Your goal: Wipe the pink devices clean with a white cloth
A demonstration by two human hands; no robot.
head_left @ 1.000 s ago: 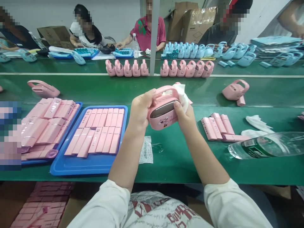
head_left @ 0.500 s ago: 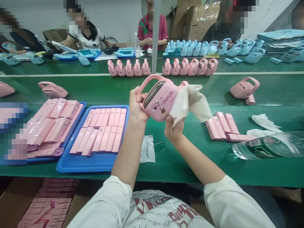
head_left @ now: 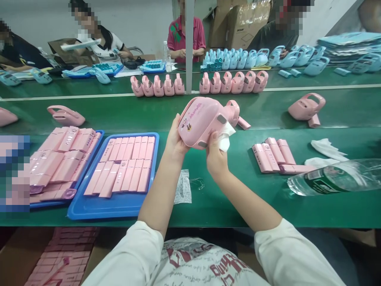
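Stretching across the view, the green bench (head_left: pixel 205 206) bears everything. On its left side a blue tray (head_left: pixel 110 212) holds two rows of slim pink pieces (head_left: pixel 119 174), with a fuller heap (head_left: pixel 56 159) beyond it on a second tray. To the right, a clear bottle (head_left: pixel 324 180) lies on its side by some white tissues (head_left: pixel 327 149) and a small group of slim pink pieces.

Farther back, eleven pink handled casings stand in line, five (head_left: pixel 158 86) left of the post (head_left: pixel 189 47) and six (head_left: pixel 237 83) right of it. I'd judge the work to be partway along: one casing is in hand, and others lie apart at left (head_left: pixel 66 116) and right (head_left: pixel 305 108). Whether those in line are finished, I cannot tell.

The held casing (head_left: pixel 199 121) is up off the bench between the two hands, tilted, its printed side and underside showing. One more casing (head_left: pixel 233 112) sits just behind it; whether they touch is unclear.

The left hand (head_left: pixel 176 141) is closed around the casing's left end, its fingers partly hidden. The right hand (head_left: pixel 216 159) has its fingers pinched on a crumpled white wipe (head_left: pixel 224 142), close against the underside between two small grey pads (head_left: pixel 221 118).
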